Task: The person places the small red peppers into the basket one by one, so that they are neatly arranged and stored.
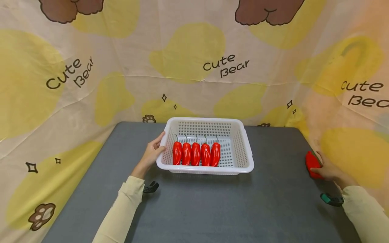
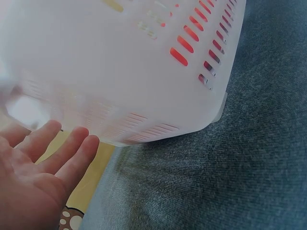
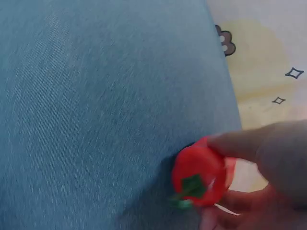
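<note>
A white plastic basket with slotted sides stands at the middle of the table. Inside it several red peppers lie side by side in a row, their thin stems toward the far wall. My left hand holds the basket's left rim, thumb over the edge and fingers along the outside, as the left wrist view also shows from below. Far to the right, my right hand grips one red pepper between thumb and fingers. Its green stem appears in the right wrist view.
The dark grey table reaches to a patterned cloth hung behind and at both sides. The right hand is close to the table's right edge and the cloth there. Grey tabletop lies between the basket and the right hand.
</note>
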Tool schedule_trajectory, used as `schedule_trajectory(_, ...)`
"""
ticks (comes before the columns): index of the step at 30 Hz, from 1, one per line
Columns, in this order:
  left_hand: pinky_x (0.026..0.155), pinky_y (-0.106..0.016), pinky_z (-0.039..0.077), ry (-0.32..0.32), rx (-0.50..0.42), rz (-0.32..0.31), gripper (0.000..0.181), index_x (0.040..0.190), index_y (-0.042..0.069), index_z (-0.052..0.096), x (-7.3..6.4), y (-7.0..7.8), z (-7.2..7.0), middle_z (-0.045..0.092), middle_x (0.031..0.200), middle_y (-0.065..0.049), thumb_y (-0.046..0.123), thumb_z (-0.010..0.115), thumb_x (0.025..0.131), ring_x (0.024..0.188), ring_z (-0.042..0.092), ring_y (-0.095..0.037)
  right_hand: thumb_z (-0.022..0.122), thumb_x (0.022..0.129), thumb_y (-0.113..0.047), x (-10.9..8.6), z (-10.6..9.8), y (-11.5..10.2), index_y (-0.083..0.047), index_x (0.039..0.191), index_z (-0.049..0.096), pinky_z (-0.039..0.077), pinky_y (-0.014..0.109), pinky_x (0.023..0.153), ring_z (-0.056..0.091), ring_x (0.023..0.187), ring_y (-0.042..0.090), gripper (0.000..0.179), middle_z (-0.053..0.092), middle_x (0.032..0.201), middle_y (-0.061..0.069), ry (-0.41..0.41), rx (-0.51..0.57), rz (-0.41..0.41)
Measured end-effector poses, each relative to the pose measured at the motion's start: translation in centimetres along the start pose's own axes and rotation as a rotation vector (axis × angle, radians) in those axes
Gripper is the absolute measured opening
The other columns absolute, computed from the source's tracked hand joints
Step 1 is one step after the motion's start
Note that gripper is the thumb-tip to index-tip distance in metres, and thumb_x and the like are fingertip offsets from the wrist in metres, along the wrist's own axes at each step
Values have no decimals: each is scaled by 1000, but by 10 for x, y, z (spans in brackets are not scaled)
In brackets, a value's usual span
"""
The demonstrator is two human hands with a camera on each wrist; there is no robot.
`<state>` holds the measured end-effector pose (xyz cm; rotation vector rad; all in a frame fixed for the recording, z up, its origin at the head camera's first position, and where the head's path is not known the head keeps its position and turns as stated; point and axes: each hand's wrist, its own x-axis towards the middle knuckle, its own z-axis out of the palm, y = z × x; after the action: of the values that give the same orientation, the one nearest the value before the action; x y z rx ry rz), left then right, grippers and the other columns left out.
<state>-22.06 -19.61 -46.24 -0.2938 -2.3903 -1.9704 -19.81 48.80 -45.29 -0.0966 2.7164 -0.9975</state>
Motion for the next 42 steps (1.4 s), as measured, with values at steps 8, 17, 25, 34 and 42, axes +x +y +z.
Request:
schedule_trajectory(8, 100, -53, 52, 9, -2, 1, 69, 161, 14, 28, 0, 2, -1, 36, 161, -21, -3, 47, 97, 134, 50, -42, 50, 104, -14, 7, 5, -20, 14, 145, 0, 53, 26, 75, 59, 99, 22, 71, 29, 134, 56, 90, 54, -56)
schedule_trajectory(17, 102, -56, 50, 2, -22, -3, 68, 161, 16, 28, 1, 3, -1, 34, 163, -19, -3, 46, 98, 134, 49, -41, 53, 98, 5, 16, 27, -57, 4, 122, 27, 50, 13, 56, 46, 84, -20, 35, 31, 127, 39, 325, 205, -343)
schedule_trajectory(25, 99, -53, 53, -6, -15, 6, 68, 161, 18, 28, 1, 2, -1, 36, 162, -19, -1, 47, 99, 132, 51, -42, 37, 108, -12, 13, 24, -79, -14, 133, 53, 45, 19, 58, 50, 77, 0, 30, 45, 114, -8, 245, 362, -350)
schedule_trajectory(34, 100, -52, 53, -3, -16, 8, 68, 161, 16, 28, 0, 4, 0, 35, 162, -20, -2, 48, 98, 134, 50, -41, 25, 100, 15, 8, 20, -97, -17, 164, 12, 53, 16, 88, 59, 117, 7, 73, 40, 146, -11, -302, 980, -547)
schedule_trajectory(42, 103, -56, 50, 0, -25, -4, 69, 161, 15, 27, 1, 3, -1, 33, 163, -19, -3, 48, 97, 136, 48, -39, 37, 101, 12, 0, 29, -125, -8, 163, 10, 52, 17, 99, 53, 127, 5, 71, 31, 153, -7, -250, 953, -579)
